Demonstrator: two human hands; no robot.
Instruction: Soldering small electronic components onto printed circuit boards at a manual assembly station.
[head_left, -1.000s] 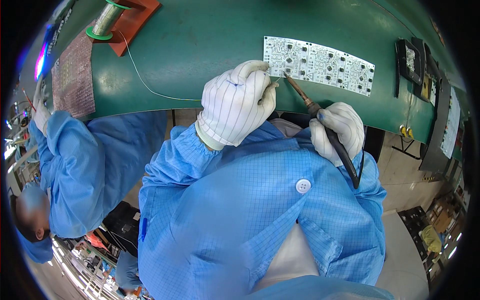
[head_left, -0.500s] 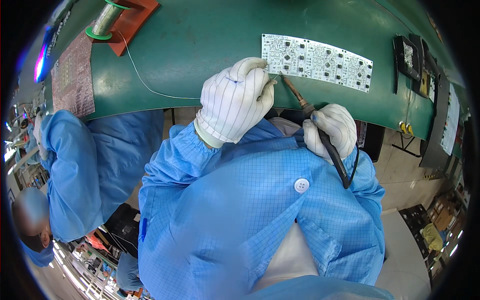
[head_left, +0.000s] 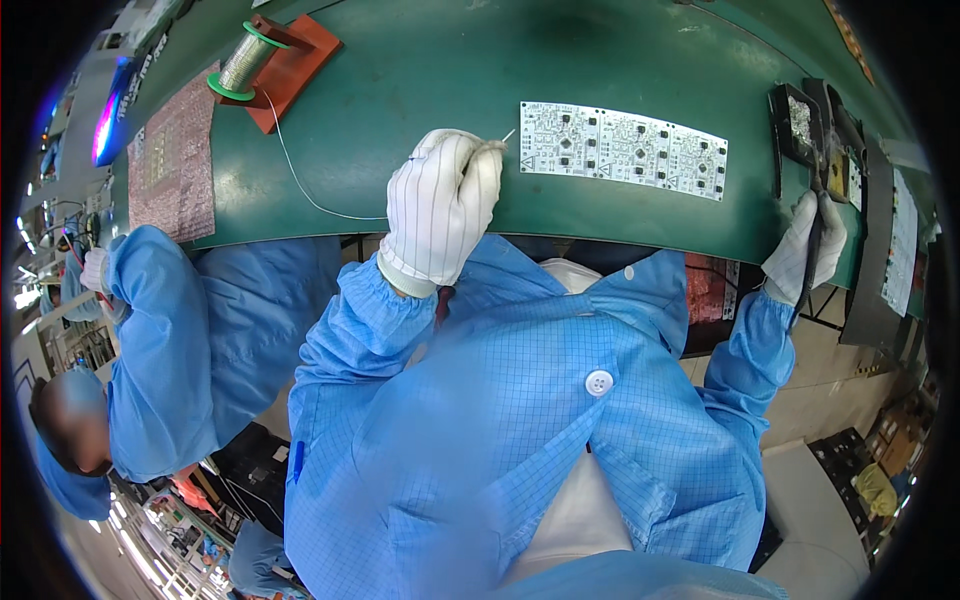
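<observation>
My left hand [head_left: 440, 205], in a white striped glove, pinches solder wire [head_left: 509, 136] whose short end sticks out past the fingertips. That wire trails back to a spool [head_left: 243, 66] on a red-brown holder [head_left: 308, 62]. Just right of the left hand lies a white circuit board panel [head_left: 624, 150] with small black parts, untouched. At the right of the bench my right hand [head_left: 806, 245], gloved too, is closed round a black soldering iron [head_left: 814, 235]. The iron points away from me, toward a black stand [head_left: 800, 122]; its tip is hard to make out there.
Pinkish bubble wrap [head_left: 172, 165] lies on the green bench [head_left: 420, 70] at the left. A co-worker in a blue coat [head_left: 160, 350] sits at my left. Beyond the stand at the right are a dark panel and white sheets [head_left: 900, 240].
My right hand has carried the soldering iron from the board panel rightward to the stand. My left hand has drawn slightly away from the panel, still pinching the solder wire.
</observation>
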